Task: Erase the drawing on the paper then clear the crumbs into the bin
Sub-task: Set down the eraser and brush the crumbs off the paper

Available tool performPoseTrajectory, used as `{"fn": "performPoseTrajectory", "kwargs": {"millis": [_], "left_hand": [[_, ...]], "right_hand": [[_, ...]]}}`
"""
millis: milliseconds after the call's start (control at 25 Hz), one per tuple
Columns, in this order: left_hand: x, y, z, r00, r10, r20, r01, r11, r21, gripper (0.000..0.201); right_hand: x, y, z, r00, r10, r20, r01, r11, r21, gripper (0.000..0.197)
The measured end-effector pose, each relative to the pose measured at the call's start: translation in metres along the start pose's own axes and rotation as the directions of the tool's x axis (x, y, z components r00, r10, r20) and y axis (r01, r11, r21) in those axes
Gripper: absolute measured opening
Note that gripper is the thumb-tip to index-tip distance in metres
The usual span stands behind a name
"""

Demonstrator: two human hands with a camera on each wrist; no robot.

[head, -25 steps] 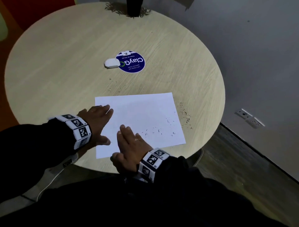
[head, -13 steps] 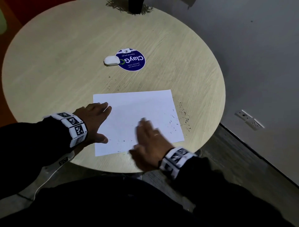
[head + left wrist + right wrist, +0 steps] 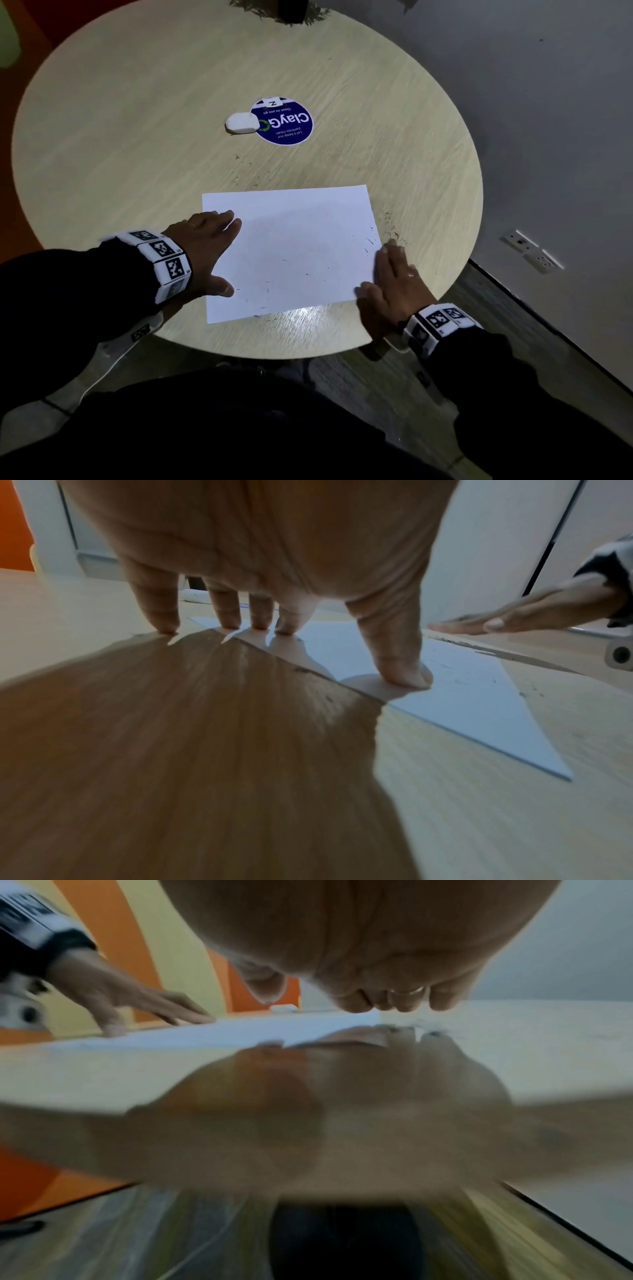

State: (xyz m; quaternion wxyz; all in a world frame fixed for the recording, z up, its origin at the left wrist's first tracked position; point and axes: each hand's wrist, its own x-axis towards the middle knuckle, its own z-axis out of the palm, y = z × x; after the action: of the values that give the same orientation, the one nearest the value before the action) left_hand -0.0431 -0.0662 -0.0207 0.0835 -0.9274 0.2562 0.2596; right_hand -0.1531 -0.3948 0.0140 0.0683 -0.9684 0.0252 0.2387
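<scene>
A white sheet of paper (image 3: 291,246) lies near the front of the round wooden table (image 3: 137,137), with dark eraser crumbs (image 3: 371,240) scattered over its right part. My left hand (image 3: 209,246) lies flat with straight fingers (image 3: 226,607) and thumb pressing the sheet's left edge (image 3: 445,685). My right hand (image 3: 394,281) is flat, fingers straight, at the sheet's right edge near the table's rim. More crumbs (image 3: 392,228) lie on the wood just beyond it. A white eraser (image 3: 241,122) sits further back. No bin shows in any view.
A round blue sticker (image 3: 284,123) is on the table beside the eraser. A dark pot base (image 3: 291,10) stands at the far edge. Right of the table are a grey wall with floor-level sockets (image 3: 531,250) and dark flooring (image 3: 496,342).
My right hand has swept from the paper's lower left across to its right edge, pushing crumbs rightward. The left hand has stayed pressed on the sheet's left edge.
</scene>
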Motion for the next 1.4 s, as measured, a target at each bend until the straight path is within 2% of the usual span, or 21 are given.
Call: {"fn": "performPoseTrajectory", "kwargs": {"millis": [80,160,240,320,480,560,640,720,800,880,1000,1080,1120,1160,1240,1320,1400], "left_hand": [[-0.001,0.002,-0.002,1.0,-0.005,0.0,0.005,1.0,0.002,0.12],[-0.002,0.004,-0.005,1.0,-0.011,0.01,0.01,1.0,0.011,0.12],[-0.002,0.005,-0.007,1.0,-0.014,0.024,0.014,1.0,0.022,0.12],[-0.002,0.005,-0.007,0.999,-0.019,0.032,0.018,1.0,0.024,0.12],[-0.003,0.004,-0.007,0.999,-0.013,0.03,0.013,1.0,0.008,0.121],[-0.003,0.005,-0.008,0.999,-0.015,0.035,0.015,1.0,0.005,0.121],[-0.003,0.005,-0.009,0.999,-0.018,0.042,0.017,1.0,0.005,0.12],[-0.003,0.006,-0.01,0.999,-0.018,0.05,0.017,1.0,0.013,0.12],[-0.004,0.007,-0.011,0.998,-0.022,0.061,0.02,1.0,0.023,0.12],[-0.003,0.007,-0.011,0.997,-0.026,0.071,0.025,0.999,0.023,0.12],[-0.002,0.007,-0.012,0.997,-0.029,0.068,0.027,0.999,0.026,0.121],[-0.003,0.007,-0.012,0.996,-0.034,0.081,0.032,0.999,0.028,0.121],[-0.003,0.007,-0.012,0.996,-0.036,0.087,0.033,0.999,0.028,0.121],[-0.003,0.007,-0.012,0.996,-0.034,0.088,0.032,0.999,0.029,0.121],[-0.002,0.008,-0.013,0.996,-0.036,0.085,0.033,0.999,0.038,0.121],[-0.002,0.008,-0.014,0.995,-0.039,0.091,0.035,0.998,0.047,0.121],[-0.003,0.008,-0.014,0.995,-0.039,0.096,0.035,0.999,0.042,0.121]], "right_hand": [[0.007,-0.038,0.0,0.987,-0.158,-0.029,0.159,0.986,0.042,0.088],[0.007,-0.086,0.015,0.941,-0.339,-0.014,0.339,0.94,0.043,0.083],[0.005,-0.11,0.029,0.92,-0.385,0.077,0.385,0.923,0.013,0.075],[0.011,-0.092,0.032,0.94,-0.338,0.044,0.339,0.941,-0.019,0.074],[0.032,-0.007,0.014,0.987,-0.146,-0.061,0.135,0.979,-0.152,0.069],[0.04,0.007,0.0,0.993,-0.112,-0.028,0.106,0.983,-0.148,0.087],[0.043,-0.021,0.003,0.985,-0.172,-0.026,0.17,0.982,-0.086,0.097],[0.038,-0.068,0.015,0.956,-0.288,-0.063,0.289,0.957,0.006,0.087],[0.039,-0.096,0.022,0.948,-0.318,-0.026,0.319,0.946,0.061,0.079],[0.059,-0.087,0.024,0.966,-0.258,-0.034,0.259,0.966,0.029,0.076],[0.082,-0.036,0.017,0.985,-0.059,-0.164,0.042,0.994,-0.104,0.082],[0.085,-0.006,0.001,0.984,0.039,-0.172,-0.054,0.995,-0.078,0.081],[0.084,-0.007,-0.007,0.993,0.019,-0.119,-0.03,0.995,-0.095,0.08],[0.082,-0.017,-0.011,0.995,-0.063,-0.077,0.053,0.99,-0.133,0.08],[0.07,-0.059,-0.01,0.97,-0.242,0.004,0.242,0.968,-0.062,0.077],[0.041,-0.09,0.009,0.936,-0.348,0.052,0.347,0.938,0.016,0.082],[0.006,-0.08,0.022,0.92,-0.374,0.113,0.374,0.927,0.028,0.083]]}}
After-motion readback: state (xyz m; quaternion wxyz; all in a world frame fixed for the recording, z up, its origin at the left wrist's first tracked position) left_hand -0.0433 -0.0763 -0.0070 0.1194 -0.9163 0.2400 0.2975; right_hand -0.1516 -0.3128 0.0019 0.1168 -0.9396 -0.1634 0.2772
